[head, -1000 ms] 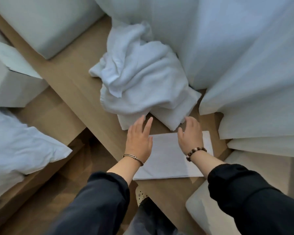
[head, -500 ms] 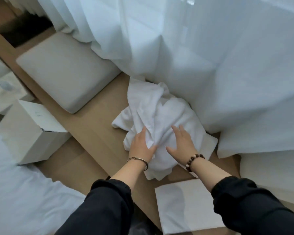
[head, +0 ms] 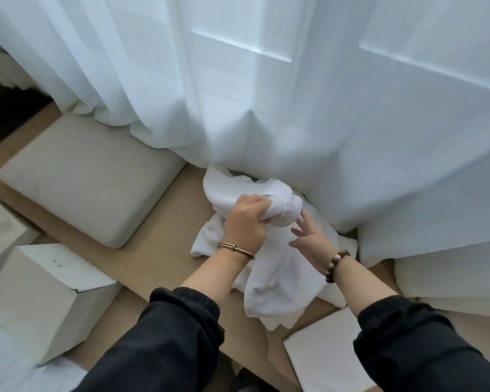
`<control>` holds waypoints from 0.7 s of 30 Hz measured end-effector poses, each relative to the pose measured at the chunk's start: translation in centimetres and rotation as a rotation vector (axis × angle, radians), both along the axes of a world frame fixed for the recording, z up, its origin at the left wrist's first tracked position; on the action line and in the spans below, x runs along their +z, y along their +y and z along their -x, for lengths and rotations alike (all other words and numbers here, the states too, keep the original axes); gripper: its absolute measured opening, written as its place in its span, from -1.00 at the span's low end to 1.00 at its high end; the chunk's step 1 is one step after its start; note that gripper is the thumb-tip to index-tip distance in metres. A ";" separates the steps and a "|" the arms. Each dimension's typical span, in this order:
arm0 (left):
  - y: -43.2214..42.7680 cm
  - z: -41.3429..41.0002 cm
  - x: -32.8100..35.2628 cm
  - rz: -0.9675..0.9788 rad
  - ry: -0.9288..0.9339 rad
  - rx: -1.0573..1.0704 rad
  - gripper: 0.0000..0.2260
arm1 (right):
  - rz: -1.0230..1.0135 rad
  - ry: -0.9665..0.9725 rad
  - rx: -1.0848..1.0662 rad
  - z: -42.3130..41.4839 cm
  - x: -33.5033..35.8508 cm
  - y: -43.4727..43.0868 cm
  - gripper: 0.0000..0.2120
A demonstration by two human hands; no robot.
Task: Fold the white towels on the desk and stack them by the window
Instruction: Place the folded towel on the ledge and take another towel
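Note:
A heap of crumpled white towels lies on the wooden desk, pushed up against the sheer curtain. My left hand is closed around a bunched fold at the top of the heap and holds it raised. My right hand hovers just right of that fold with its fingers spread, close to the cloth. A flat folded white towel rests on the desk near its front edge, below my right forearm.
The white curtain hangs over the window along the desk's far side. A beige cushion lies on the desk at left. White boxes stand lower left, and another pale cushion sits at right.
Both hands left the folded towel and went to the crumpled heap. My left hand has now gripped a fold and lifted it; the view tilted up toward the curtain.

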State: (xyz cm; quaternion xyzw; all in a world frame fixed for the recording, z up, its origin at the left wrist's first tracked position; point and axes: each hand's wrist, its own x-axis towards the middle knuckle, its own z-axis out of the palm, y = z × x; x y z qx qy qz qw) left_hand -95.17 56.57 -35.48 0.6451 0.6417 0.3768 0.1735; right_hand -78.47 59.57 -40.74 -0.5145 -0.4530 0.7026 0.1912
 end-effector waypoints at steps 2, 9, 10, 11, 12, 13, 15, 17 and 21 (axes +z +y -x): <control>1.5 -0.9 3.4 -0.098 0.001 -0.044 -0.90 | -0.166 -0.026 -0.036 -0.5 3.7 0.7 -0.05; 2.6 -7.5 15.2 -0.015 -0.226 -0.249 -0.88 | -0.377 0.005 -0.117 -7.0 17.1 0.1 0.04; 2.2 -8.9 16.8 -0.011 -0.247 -0.273 -0.91 | -0.422 -0.021 -0.121 -8.3 18.9 -0.6 -0.01; 1.7 -10.3 18.4 -0.010 -0.266 -0.299 -0.95 | -0.462 -0.037 -0.138 -9.6 20.5 -1.5 -0.07; 1.1 -11.9 19.9 -0.011 -0.285 -0.336 -0.97 | -0.492 -0.036 -0.170 -11.0 21.9 -2.4 -0.14; 0.5 -13.5 21.4 -0.015 -0.294 -0.368 -0.89 | -0.510 -0.014 -0.204 -12.4 23.3 -3.5 -0.22; -0.9 -17.0 24.0 -0.031 -0.303 -0.426 -0.81 | -0.532 0.054 -0.276 -15.0 25.8 -6.0 -0.38; -2.5 -20.9 26.2 -0.037 -0.337 -0.483 -0.79 | -0.545 0.080 -0.407 -18.0 27.7 -8.9 -0.50; -7.0 -29.6 29.1 -0.055 -0.398 -0.644 -0.74 | -0.540 0.065 -0.707 -25.5 30.6 -15.5 -0.75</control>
